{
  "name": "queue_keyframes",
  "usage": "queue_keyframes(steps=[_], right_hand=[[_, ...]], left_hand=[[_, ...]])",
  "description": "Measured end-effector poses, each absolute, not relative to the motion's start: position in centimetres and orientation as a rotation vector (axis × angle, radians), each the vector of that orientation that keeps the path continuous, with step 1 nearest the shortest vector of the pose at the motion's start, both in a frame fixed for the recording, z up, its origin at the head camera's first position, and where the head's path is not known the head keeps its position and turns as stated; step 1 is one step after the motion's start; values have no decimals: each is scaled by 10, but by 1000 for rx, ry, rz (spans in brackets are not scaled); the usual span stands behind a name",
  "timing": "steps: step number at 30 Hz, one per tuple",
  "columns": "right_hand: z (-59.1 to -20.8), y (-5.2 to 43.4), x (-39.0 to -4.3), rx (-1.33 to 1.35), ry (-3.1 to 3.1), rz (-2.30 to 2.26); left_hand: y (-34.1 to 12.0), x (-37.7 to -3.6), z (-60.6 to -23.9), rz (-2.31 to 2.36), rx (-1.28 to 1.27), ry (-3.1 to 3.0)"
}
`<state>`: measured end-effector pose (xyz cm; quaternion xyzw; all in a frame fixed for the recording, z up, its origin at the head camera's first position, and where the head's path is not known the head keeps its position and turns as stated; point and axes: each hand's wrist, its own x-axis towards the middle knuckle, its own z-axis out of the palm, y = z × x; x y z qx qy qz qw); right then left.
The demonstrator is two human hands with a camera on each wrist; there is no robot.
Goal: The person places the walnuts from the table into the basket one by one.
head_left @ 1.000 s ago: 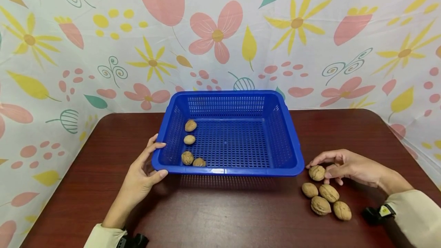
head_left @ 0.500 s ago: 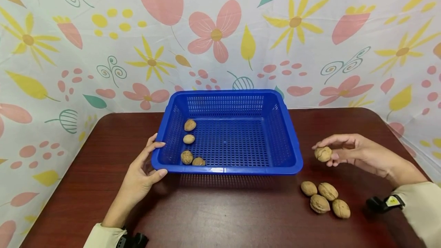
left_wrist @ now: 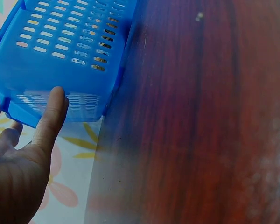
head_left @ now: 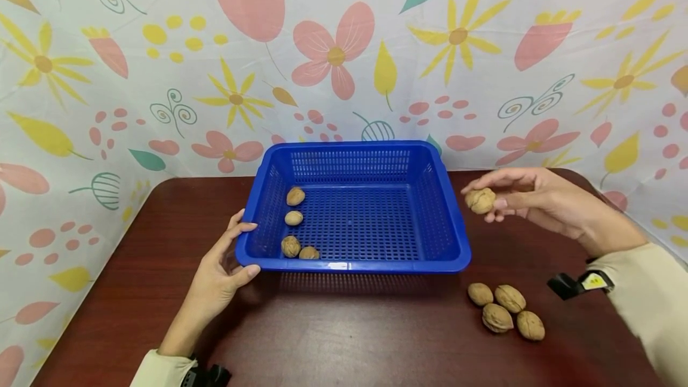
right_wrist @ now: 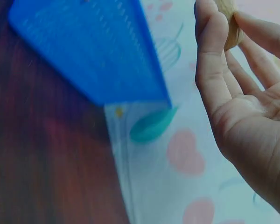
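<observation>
A blue plastic basket (head_left: 352,266) with perforated walls stands on the table, several walnuts (head_left: 291,246) lying along its left side. My left hand (head_left: 215,279) holds the basket's front left corner, with the index finger over the rim and the thumb at the front; in the left wrist view a digit lies against the basket's wall (left_wrist: 46,74). My right hand (head_left: 543,205) pinches a walnut (head_left: 480,200) between thumb and fingers, raised just right of the basket's right rim. The right wrist view shows that walnut (right_wrist: 231,28) partly, at the top edge.
Several more walnuts (head_left: 497,318) lie grouped on the dark wooden table (head_left: 344,327), right of the basket's front corner. A white cloth with a flower print (head_left: 333,55) hangs behind the table.
My right hand has lifted a walnut off the group on the table and carried it up and back, beside the basket's right rim. The left hand stays at the basket.
</observation>
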<state>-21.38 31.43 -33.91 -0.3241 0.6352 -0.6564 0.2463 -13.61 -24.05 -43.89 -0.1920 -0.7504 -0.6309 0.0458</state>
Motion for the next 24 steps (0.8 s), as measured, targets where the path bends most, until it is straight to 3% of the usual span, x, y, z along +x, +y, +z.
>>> queue_keyframes(steps=[12,24], right_hand=[[-298,224,-248,-891,1676,-1757],[-303,145,-277,-719,1667,-1793]], left_hand=[[-240,-136,-441,-1929,-595,-2281],[-240,-136,-440,-1940,-597,-2269]])
